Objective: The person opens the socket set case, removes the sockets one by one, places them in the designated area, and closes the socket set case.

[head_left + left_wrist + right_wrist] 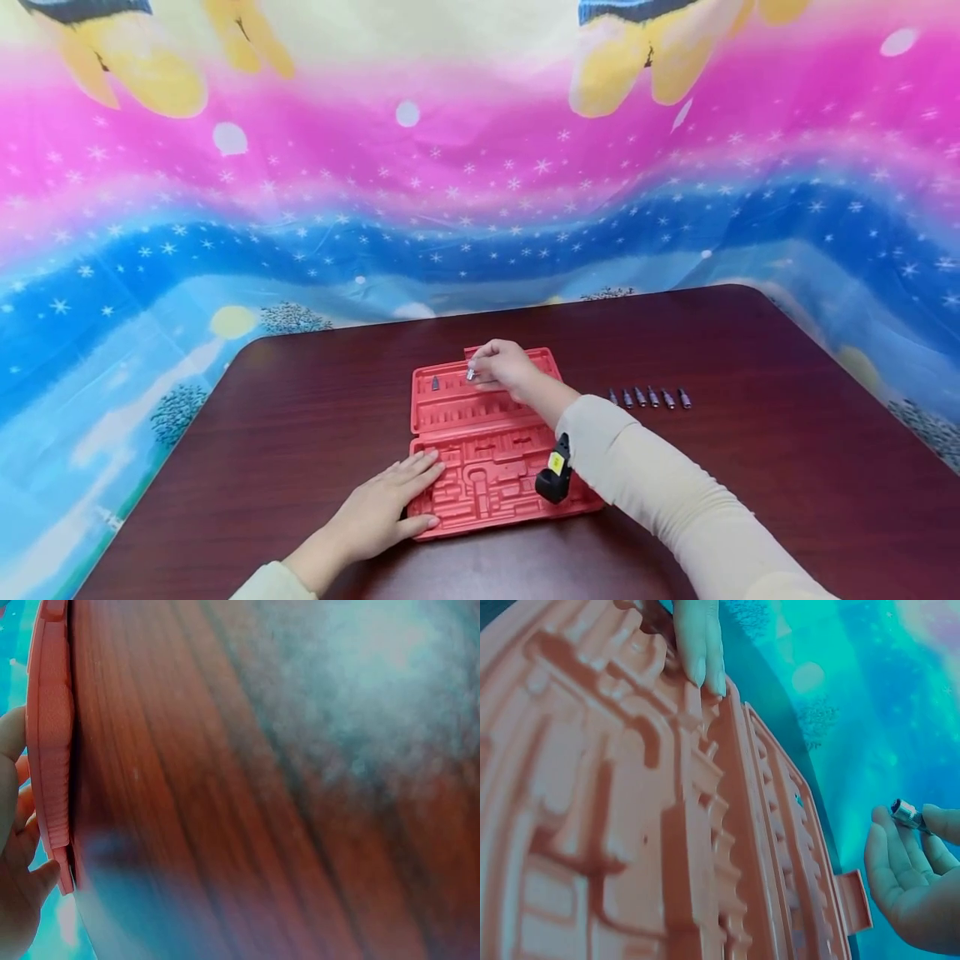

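Observation:
A red moulded plastic tool case (506, 517) lies unfolded on the table, its slotted lid on the far side. My left hand (386, 504) rests on the near tray's left edge, fingers stretched over the rim and thumb at the front corner. Over the lid, my right hand (504, 367) pinches a small silver socket (906, 813) between thumb and fingertips. In the right wrist view the socket's hollow end faces away from the thumb. One dark bit socket (435, 383) sits in the lid's upper left row. Part of the lid is hidden behind my right hand.
Several bit sockets (653, 397) stand in a row on the dark wooden table (315, 400), right of the case. A red latch tab (853, 900) sticks out from the lid's far edge. A patterned cloth (480, 200) hangs behind the table.

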`<act>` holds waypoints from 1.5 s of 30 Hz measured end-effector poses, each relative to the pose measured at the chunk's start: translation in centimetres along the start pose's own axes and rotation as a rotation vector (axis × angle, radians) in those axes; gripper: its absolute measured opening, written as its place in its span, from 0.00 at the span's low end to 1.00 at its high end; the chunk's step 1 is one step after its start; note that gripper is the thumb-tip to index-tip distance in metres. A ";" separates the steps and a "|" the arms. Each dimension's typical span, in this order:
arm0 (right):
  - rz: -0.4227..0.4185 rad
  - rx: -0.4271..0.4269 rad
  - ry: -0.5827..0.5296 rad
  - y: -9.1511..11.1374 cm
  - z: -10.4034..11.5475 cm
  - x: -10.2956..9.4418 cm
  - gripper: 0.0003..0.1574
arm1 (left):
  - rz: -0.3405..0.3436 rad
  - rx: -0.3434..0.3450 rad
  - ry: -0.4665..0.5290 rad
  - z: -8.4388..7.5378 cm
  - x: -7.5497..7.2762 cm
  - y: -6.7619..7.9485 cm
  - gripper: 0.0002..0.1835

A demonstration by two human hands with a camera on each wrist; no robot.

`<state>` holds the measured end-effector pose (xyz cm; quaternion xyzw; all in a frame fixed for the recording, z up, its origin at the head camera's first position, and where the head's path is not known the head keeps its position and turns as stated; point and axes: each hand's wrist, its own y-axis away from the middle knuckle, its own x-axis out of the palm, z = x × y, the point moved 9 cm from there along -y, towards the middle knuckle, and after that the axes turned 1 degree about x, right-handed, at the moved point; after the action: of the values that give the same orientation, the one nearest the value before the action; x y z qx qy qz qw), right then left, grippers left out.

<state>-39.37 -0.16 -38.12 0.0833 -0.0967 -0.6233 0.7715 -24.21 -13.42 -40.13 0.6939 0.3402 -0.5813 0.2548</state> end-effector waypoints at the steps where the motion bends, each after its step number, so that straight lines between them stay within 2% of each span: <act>1: 0.010 0.000 0.004 0.5 0.2 -0.1 0.07 | -0.001 -0.002 0.001 0.1 0.0 0.0 0.33; 10: 0.006 -0.024 0.027 1.7 0.5 -2.2 0.08 | -0.019 -0.009 0.002 0.3 0.0 0.3 0.33; 16: 0.021 -0.073 0.031 3.6 1.4 -4.2 0.13 | -0.007 -0.012 0.015 0.2 0.0 0.3 0.33; 24: 0.023 -0.137 0.048 5.7 2.4 -8.1 0.13 | -0.006 -0.003 0.010 0.1 -0.2 0.0 0.33; 32: -0.008 -0.185 0.080 7.8 3.1 -11.6 0.19 | -0.004 -0.006 0.016 0.0 -0.3 0.1 0.33; 45: -0.049 -0.199 0.127 9.9 1.9 -17.0 0.15 | -0.011 -0.003 0.019 -0.1 -0.1 0.3 0.32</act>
<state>-33.93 18.49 -34.62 0.0480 0.0168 -0.6419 0.7651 -23.92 -13.55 -39.98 0.6971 0.3472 -0.5756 0.2492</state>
